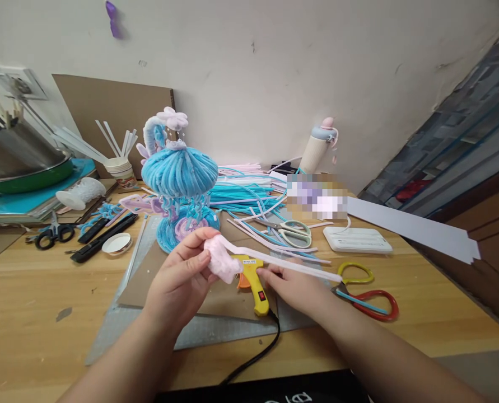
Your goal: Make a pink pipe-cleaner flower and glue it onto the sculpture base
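A crumpled bunch of fuzzy pink pipe cleaner (223, 260) is pinched between the thumb and fingers of my left hand (186, 268). From it a long pink pipe cleaner strand (283, 262) runs right, crossing over my right hand (293, 282). The curled fingers of my right hand are at the side of a yellow glue gun (257, 291), near the top of its handle; the strand partly hides them. The gun has an orange trigger and a black cord (270, 344). Behind my left hand stands a blue pipe cleaner jellyfish-shaped lamp (180, 172) with a pink flower on top.
Scissors with yellow and red handles (375, 305) lie right of my right hand. Pale-handled scissors (295, 233) and blue pipe cleaners (241, 193) lie behind. Black scissors (55, 232), a wire spool (81, 194) and a paper cup (121, 170) are left. A white power bank (358, 240) and bottle (316, 148) stand right.
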Demonstrator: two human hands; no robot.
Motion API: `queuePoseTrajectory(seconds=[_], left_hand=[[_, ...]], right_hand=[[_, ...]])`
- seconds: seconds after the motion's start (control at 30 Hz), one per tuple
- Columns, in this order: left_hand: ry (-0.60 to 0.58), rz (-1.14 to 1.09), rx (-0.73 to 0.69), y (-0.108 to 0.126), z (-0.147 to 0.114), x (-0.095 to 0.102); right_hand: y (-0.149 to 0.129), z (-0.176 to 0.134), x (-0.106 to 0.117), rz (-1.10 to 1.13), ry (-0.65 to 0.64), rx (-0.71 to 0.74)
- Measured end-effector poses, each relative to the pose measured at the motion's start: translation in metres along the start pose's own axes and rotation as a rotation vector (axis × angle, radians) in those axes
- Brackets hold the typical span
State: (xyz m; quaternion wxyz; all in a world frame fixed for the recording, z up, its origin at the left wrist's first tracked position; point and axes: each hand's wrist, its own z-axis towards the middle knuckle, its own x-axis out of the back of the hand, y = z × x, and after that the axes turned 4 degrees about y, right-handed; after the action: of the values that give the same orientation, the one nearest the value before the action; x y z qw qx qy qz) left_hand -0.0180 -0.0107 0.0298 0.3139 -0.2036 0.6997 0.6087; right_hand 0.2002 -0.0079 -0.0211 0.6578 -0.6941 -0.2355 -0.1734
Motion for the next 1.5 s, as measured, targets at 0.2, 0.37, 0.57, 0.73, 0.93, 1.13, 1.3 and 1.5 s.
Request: queuePoseTrajectory(seconds=[0.2, 0.37, 0.57, 0.73, 0.93, 1.13, 1.3, 1.5], left_hand=[[-0.042, -0.102, 0.126, -0.005, 0.001, -0.002], [-0.052, -0.168, 0.257, -0.011, 0.000, -0.003], [-0.051, -0.081, 0.214, -0.015, -0.004, -0.005], [-0.054, 0.025, 0.155, -0.018, -0.004, -0.007], [-0.026, 0.086, 0.124, -0.020, -0.004, -0.008], [-0.039, 0.104, 0.114, -0.021, -0.005, -0.009], [-0.031, 0.111, 0.122, -0.021, -0.004, -0.008], [-0.025, 0.117, 0.120, -0.021, -0.004, -0.009]], right_hand=[[-0.006, 0.006, 0.022, 0.386, 0.222, 0.139], [-0.031, -0.010, 0.019, 0.497, -0.060, 0.416], [-0.055, -0.023, 0.009, 0.617, 0.101, 0.596], [-0.047, -0.020, 0.006, 0.526, 0.248, 0.757], [-0.040, -0.018, 0.009, 0.383, 0.340, 0.779], [-0.040, -0.018, 0.012, 0.284, 0.387, 0.781], [-0.039, -0.019, 0.012, 0.287, 0.370, 0.799], [-0.040, -0.019, 0.012, 0.266, 0.347, 0.815]])
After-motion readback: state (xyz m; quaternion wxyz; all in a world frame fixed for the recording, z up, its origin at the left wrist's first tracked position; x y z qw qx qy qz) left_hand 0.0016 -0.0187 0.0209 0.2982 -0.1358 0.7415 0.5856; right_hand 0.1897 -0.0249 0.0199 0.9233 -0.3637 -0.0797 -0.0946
